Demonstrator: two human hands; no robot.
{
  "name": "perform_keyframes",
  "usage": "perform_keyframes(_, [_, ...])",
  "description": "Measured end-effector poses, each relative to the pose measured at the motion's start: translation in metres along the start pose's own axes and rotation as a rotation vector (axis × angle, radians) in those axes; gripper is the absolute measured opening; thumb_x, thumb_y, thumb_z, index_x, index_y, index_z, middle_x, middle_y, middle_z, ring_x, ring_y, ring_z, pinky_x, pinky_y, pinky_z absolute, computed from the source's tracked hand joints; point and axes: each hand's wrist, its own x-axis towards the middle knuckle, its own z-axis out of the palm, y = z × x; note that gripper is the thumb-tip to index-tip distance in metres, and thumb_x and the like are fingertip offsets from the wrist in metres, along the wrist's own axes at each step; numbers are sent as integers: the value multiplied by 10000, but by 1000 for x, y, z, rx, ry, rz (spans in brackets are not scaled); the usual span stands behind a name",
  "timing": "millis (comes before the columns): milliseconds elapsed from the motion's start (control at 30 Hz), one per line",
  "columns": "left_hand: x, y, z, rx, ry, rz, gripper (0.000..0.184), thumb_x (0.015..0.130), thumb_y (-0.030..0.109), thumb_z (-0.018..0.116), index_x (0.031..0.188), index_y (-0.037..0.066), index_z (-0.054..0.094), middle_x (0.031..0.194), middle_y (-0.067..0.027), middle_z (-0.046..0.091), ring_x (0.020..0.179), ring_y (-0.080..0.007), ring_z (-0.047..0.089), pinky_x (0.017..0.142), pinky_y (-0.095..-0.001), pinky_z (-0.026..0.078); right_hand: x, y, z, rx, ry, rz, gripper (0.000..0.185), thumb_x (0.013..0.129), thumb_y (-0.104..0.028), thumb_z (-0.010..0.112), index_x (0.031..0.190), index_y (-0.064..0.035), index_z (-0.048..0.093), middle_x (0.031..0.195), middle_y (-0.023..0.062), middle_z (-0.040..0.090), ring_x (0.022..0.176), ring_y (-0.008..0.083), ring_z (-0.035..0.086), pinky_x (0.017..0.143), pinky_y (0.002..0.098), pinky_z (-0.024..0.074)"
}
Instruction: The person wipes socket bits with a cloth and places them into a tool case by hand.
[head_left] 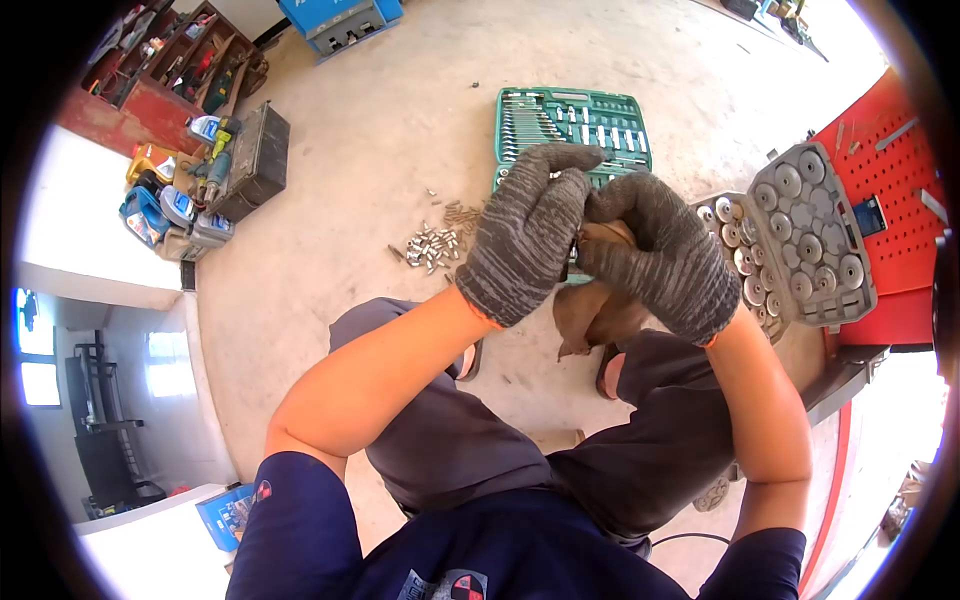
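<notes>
My left hand [530, 225], in a grey striped knit glove, is raised with its fingers curled, close against my right hand [665, 250] in a matching glove. Between them is a small item that the gloves mostly hide. A brown cloth [598, 315] hangs below my right hand, its upper part in that hand's fingers. Just beyond the hands lies an open green tool case [575, 97] with wrenches and sockets in it. Loose metal sockets [432, 248] are heaped on the floor to the left of my left hand.
An open grey case [838, 240] of round metal caps stands at the right, beside a red pegboard panel [885, 180]. At the left are a black toolbox [262, 165], bottles [180, 205] and red shelves [110, 125]. A blue machine [335, 20] stands at the top.
</notes>
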Motion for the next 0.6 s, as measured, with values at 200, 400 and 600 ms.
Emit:
perform_keyframes(200, [-4,-1,-3,-64,-45,-242,214,925,89,544,1117,2,584,1107,-153,607,1009,-273,605,880,-346,501,-3,1,7,-608,146,-321,369,797,-68,735,1124,-58,565,1020,113,633,935,218,644,831,327,523])
perform_keyframes(400, [1,-5,-12,46,-74,-69,218,929,76,516,1117,-7,590,1098,-146,611,1006,-285,607,902,-363,500,-1,-11,4,-754,159,-313,288,832,-135,696,1105,-80,622,991,133,643,916,286,657,772,357,529])
perform_keyframes(600, [-3,0,-13,2,-62,-287,328,1006,256,442,1156,9,596,1088,-78,628,924,-105,603,770,-269,527,4,-14,1,-1023,41,-476,288,844,-162,680,1115,-79,631,1000,125,648,868,323,647,741,387,524])
